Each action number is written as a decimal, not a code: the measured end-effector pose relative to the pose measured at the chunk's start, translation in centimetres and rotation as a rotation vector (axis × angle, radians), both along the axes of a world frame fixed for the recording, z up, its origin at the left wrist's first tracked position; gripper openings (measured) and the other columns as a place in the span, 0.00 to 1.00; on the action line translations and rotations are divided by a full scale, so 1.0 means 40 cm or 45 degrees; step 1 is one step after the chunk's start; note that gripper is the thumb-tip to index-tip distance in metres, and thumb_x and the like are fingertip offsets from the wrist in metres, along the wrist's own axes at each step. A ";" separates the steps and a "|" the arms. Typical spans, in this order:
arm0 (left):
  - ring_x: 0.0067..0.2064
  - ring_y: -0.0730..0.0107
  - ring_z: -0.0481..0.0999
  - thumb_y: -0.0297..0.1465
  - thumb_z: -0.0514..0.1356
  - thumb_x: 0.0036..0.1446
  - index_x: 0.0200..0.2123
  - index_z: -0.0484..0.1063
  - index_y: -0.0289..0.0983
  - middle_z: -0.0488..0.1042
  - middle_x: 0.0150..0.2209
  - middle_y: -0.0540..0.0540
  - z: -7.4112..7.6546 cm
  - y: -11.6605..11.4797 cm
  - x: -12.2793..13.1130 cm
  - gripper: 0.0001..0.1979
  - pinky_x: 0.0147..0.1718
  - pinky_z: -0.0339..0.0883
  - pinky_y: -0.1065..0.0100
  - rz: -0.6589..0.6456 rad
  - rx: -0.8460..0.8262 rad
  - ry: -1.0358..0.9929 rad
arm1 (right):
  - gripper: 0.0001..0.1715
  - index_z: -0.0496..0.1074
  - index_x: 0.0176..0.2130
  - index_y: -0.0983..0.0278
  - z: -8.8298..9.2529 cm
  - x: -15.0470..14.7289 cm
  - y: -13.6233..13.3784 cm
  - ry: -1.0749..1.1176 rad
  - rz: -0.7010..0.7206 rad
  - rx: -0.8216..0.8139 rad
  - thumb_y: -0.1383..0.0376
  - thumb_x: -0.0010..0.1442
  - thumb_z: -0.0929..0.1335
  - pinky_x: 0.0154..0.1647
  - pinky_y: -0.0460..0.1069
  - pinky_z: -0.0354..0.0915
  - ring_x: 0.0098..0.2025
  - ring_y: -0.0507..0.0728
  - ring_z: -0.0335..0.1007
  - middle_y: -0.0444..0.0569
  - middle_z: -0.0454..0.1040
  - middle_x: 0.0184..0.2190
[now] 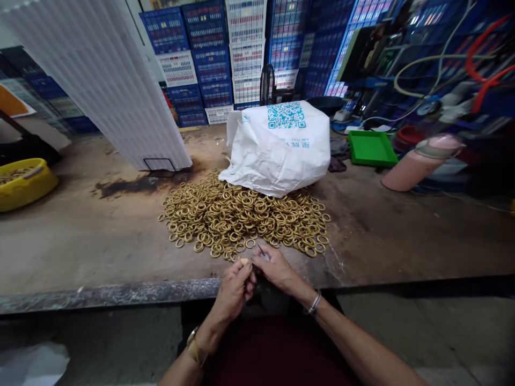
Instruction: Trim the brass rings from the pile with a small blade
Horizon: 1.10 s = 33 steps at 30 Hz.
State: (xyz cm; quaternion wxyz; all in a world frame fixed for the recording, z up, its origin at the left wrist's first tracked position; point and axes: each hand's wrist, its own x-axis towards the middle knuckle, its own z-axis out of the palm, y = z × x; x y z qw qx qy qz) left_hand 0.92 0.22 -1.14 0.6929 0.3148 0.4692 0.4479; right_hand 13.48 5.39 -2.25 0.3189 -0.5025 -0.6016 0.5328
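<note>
A heap of brass-coloured rings (241,214) spreads over the worktable, its near edge just beyond my hands. At the table's front edge my left hand (232,287) is closed in a pinch, the fingers curled. A small pale patch shows at its thumb tip; whether that is a held piece or a finger covering I cannot tell. Close beside it, my right hand (279,272) is closed around a thin dark pointed tool (261,249), whose tip sticks up from the fingers. The fingertips of both hands nearly meet. A white printed sack (281,155) lies on the heap's far side.
The worktable (382,236) ends in a worn front edge just before my body. A tall white corrugated panel (108,75) leans at left, beyond a yellow basin (26,185). At right are a green tray (372,148) and a pink bottle (418,163). Stacked crates (209,64) stand behind.
</note>
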 end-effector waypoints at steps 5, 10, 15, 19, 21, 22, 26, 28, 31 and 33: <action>0.17 0.85 0.54 0.41 0.58 0.50 0.28 0.62 0.35 0.61 0.21 0.55 0.003 -0.001 -0.002 0.14 0.15 0.44 0.78 0.030 -0.030 -0.111 | 0.08 0.60 0.24 0.63 0.008 -0.004 -0.007 0.113 0.037 -0.058 0.61 0.51 0.62 0.17 0.41 0.49 0.17 0.45 0.50 0.37 0.61 0.16; 0.17 0.84 0.54 0.42 0.59 0.48 0.30 0.64 0.35 0.61 0.21 0.55 0.009 -0.007 0.001 0.15 0.15 0.45 0.78 0.050 -0.026 -0.109 | 0.08 0.60 0.26 0.63 0.015 -0.001 -0.005 0.168 0.062 -0.144 0.61 0.51 0.61 0.17 0.41 0.50 0.16 0.45 0.50 0.38 0.64 0.17; 0.17 0.84 0.55 0.41 0.59 0.49 0.31 0.64 0.35 0.61 0.21 0.55 0.011 -0.008 -0.001 0.15 0.15 0.45 0.78 0.103 -0.010 -0.081 | 0.06 0.62 0.24 0.64 0.007 0.014 -0.002 -0.123 -0.047 0.119 0.65 0.51 0.61 0.22 0.43 0.53 0.20 0.48 0.54 0.39 0.60 0.16; 0.16 0.84 0.54 0.42 0.57 0.50 0.30 0.64 0.35 0.61 0.20 0.55 0.003 -0.007 -0.006 0.15 0.14 0.45 0.78 0.135 0.037 0.053 | 0.07 0.64 0.24 0.63 0.004 0.023 -0.020 -0.428 0.147 0.422 0.67 0.52 0.61 0.23 0.44 0.51 0.21 0.48 0.54 0.40 0.61 0.18; 0.16 0.83 0.54 0.43 0.56 0.51 0.28 0.64 0.36 0.61 0.19 0.55 -0.003 -0.008 -0.008 0.15 0.14 0.45 0.77 0.135 0.067 0.142 | 0.07 0.66 0.26 0.63 0.000 0.023 -0.031 -0.522 0.233 0.491 0.68 0.53 0.60 0.24 0.44 0.50 0.21 0.49 0.55 0.41 0.64 0.19; 0.16 0.83 0.54 0.44 0.56 0.51 0.27 0.64 0.36 0.60 0.18 0.56 -0.006 -0.009 -0.008 0.16 0.14 0.46 0.77 0.134 0.082 0.176 | 0.07 0.66 0.27 0.63 -0.002 0.023 -0.035 -0.562 0.251 0.515 0.68 0.52 0.60 0.24 0.44 0.50 0.21 0.49 0.56 0.42 0.65 0.19; 0.16 0.83 0.53 0.45 0.55 0.51 0.25 0.62 0.36 0.60 0.18 0.56 -0.012 -0.011 -0.008 0.17 0.14 0.46 0.77 0.128 0.102 0.236 | 0.08 0.67 0.28 0.62 -0.008 0.020 -0.039 -0.627 0.277 0.552 0.69 0.52 0.60 0.24 0.45 0.49 0.22 0.50 0.59 0.43 0.68 0.21; 0.16 0.82 0.53 0.45 0.55 0.51 0.25 0.62 0.36 0.59 0.18 0.55 -0.011 -0.011 -0.009 0.17 0.14 0.46 0.77 0.120 0.112 0.255 | 0.08 0.67 0.28 0.62 -0.005 0.019 -0.037 -0.635 0.283 0.554 0.69 0.52 0.60 0.24 0.45 0.50 0.23 0.50 0.60 0.44 0.68 0.21; 0.16 0.82 0.53 0.46 0.54 0.51 0.25 0.62 0.36 0.59 0.17 0.56 -0.009 -0.010 -0.011 0.18 0.14 0.46 0.77 0.112 0.142 0.281 | 0.08 0.67 0.28 0.62 0.007 0.020 -0.033 -0.624 0.313 0.529 0.69 0.52 0.60 0.25 0.45 0.50 0.23 0.51 0.60 0.44 0.69 0.21; 0.16 0.82 0.54 0.46 0.54 0.51 0.25 0.62 0.36 0.58 0.17 0.56 -0.009 -0.009 -0.013 0.18 0.15 0.47 0.77 0.105 0.162 0.288 | 0.08 0.68 0.28 0.62 0.014 0.021 -0.032 -0.596 0.351 0.498 0.69 0.52 0.60 0.25 0.45 0.51 0.23 0.51 0.61 0.44 0.69 0.22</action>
